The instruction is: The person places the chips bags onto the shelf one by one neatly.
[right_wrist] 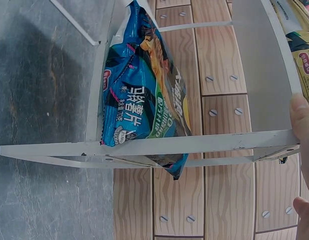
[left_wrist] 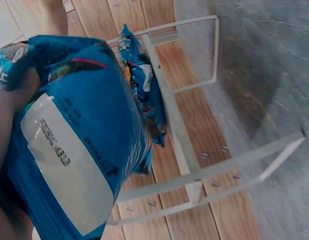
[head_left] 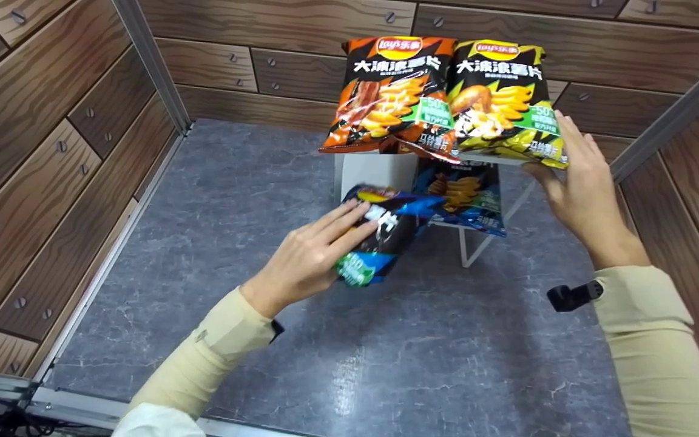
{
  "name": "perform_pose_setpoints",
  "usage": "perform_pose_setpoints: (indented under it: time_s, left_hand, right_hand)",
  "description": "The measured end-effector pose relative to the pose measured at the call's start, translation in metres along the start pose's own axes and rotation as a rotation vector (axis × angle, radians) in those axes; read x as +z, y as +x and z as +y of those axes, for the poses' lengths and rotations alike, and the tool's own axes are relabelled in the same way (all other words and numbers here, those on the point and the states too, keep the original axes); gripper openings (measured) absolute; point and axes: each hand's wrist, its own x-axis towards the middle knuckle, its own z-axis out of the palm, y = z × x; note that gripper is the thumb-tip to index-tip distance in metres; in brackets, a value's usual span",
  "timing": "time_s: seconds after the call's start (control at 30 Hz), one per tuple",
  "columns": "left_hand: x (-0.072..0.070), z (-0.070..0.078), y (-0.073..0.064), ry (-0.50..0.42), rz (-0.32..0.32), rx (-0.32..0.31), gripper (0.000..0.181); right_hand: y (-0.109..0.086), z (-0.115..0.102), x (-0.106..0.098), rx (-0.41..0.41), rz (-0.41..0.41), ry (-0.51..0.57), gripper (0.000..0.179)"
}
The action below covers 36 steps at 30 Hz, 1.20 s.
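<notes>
My left hand (head_left: 301,261) grips a blue and black bag of potato chips (head_left: 386,243), held tilted in front of a white metal rack (right_wrist: 219,142). In the left wrist view the bag's plain blue back with a pale label faces the camera. Another blue chip bag (right_wrist: 139,95) lies on the rack's lower tier, behind the held one. My right hand (head_left: 586,188) holds the upper tier's right end, thumb at the front edge, fingers alongside a yellow and black chip bag (head_left: 498,97). Left of that bag lies an orange and black one (head_left: 395,91).
The rack stands on a grey marbled surface (head_left: 216,303), its thin legs (head_left: 463,246) showing below the lower tier. Wood-patterned panels (head_left: 46,176) with metal frame posts (head_left: 155,60) enclose the left, back and right sides.
</notes>
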Motion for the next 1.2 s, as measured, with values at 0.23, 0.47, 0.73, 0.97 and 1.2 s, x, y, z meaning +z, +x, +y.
perform_pose_setpoints:
  time_s: [0.23, 0.47, 0.73, 0.97, 1.2]
  left_hand:
    - [0.021, -0.003, 0.028, 0.08, 0.038, -0.041, 0.062]
    - [0.035, -0.006, 0.045, 0.15, -0.016, -0.082, 0.058]
    - [0.055, -0.016, 0.064, 0.233, 0.012, -0.095, 0.053]
    - [0.071, -0.026, 0.082, 0.28, -0.026, -0.166, 0.055]
    - [0.082, -0.037, 0.093, 0.342, -0.108, -0.227, 0.059]
  right_hand:
    - [-0.001, 0.0, -0.002, 0.003, -0.009, -0.01, 0.074]
    - [0.0, 0.0, -0.001, 0.01, -0.011, -0.003, 0.075]
    - [0.0, 0.0, -0.001, 0.022, -0.016, 0.0, 0.076]
    - [-0.001, -0.001, -0.001, 0.017, -0.01, 0.001, 0.075]
    - [0.0, -0.001, -0.001, 0.016, -0.009, -0.001, 0.074]
